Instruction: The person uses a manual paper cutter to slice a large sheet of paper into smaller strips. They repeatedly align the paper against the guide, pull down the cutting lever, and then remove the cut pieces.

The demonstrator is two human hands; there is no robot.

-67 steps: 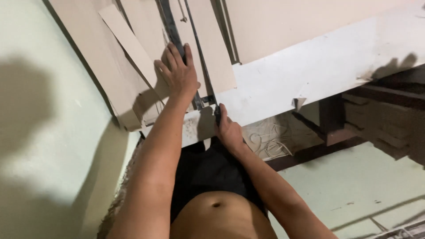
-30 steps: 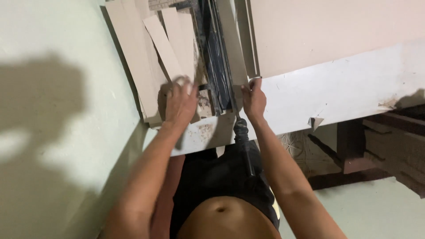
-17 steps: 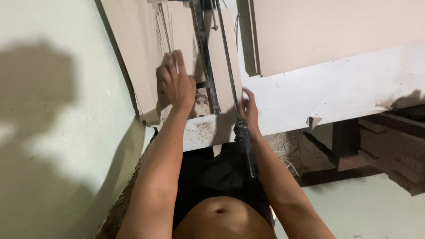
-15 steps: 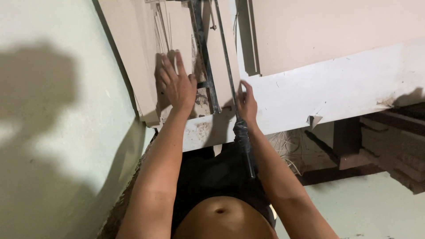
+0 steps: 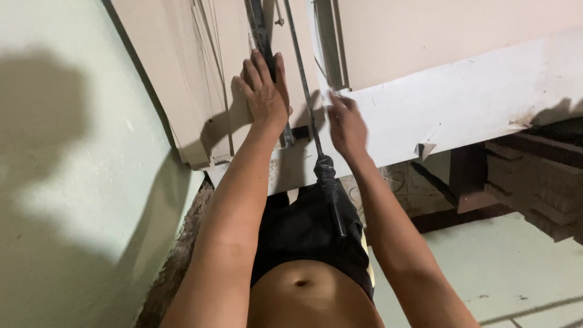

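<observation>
I count two hands on my feed: the left hand [image 5: 265,91] and right hand [image 5: 345,124] at upper centre. One long metal rod [image 5: 303,91] runs between them. One white workbench [image 5: 461,109] crosses the right.

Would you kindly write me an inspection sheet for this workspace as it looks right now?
Surface: white table, edge chipped and peeling.
Job's things: tan cardboard sheets stacked on the table; thin metal rod with a black handle hanging past the edge.
Clutter: torn flap under the table edge.
Hands: left hand flat on the sheets beside a dark metal bar; right hand on the table by the rod, grip unclear.
Cables: nothing seen.
Surroundings: pale green wall; cardboard stack under the table.
</observation>
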